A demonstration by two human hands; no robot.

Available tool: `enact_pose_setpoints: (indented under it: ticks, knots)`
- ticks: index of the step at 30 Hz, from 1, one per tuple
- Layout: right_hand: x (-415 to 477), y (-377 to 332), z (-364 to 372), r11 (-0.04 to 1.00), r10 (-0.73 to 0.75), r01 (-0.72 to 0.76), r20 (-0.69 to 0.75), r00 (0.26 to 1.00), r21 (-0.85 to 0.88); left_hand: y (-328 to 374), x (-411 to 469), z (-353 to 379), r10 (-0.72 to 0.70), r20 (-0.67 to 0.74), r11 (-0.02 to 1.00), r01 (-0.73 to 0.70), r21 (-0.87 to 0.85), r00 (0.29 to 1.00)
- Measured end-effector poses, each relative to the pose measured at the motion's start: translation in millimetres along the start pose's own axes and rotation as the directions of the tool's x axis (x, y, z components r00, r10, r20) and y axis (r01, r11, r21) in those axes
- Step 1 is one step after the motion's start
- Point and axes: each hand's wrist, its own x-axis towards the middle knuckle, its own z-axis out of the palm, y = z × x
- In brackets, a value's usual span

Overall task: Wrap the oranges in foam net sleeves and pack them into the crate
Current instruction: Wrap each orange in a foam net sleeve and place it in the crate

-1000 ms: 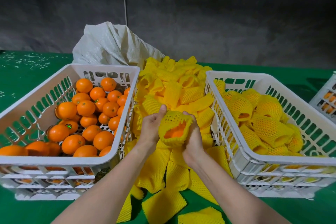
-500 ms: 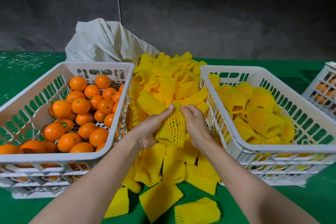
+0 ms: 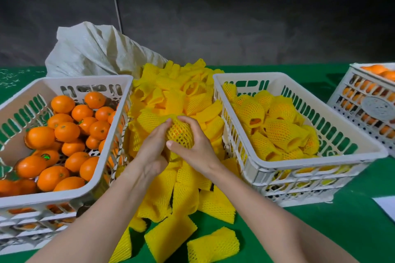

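Over the heap of loose foam sleeves, both hands curl round one netted orange: left hand beneath, right hand at its right side. The packing crate sits just right, nearest the right hand, holding wrapped oranges; the left crate holds bare oranges

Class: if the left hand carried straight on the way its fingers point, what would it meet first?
The left hand grips the netted orange, so that comes first; beyond it, probably the loose sleeve pile.
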Motion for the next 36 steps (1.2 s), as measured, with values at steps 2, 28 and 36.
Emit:
enact_pose_setpoints:
  ticks: [2, 28, 36]
  knots:
    - [4, -4, -10, 1.0, 0.008, -0.008, -0.055, 0.998, -0.002, -4, -3, 10, 0.015, 0.054, 0.999, -0.012, -0.046, 0.998]
    - [8, 37, -201, 0.407, 0.5, -0.189, 0.045, 0.865, -0.894, -89, 13, 146, 0.458, 0.414, 0.472, -0.609, 0.638, 0.787]
    - [11, 32, -171, 0.457, 0.143, -0.182, -0.13, 0.981, -0.871, -13, 14, 91, 0.514, 0.26, 0.6, -0.559, 0.572, 0.818]
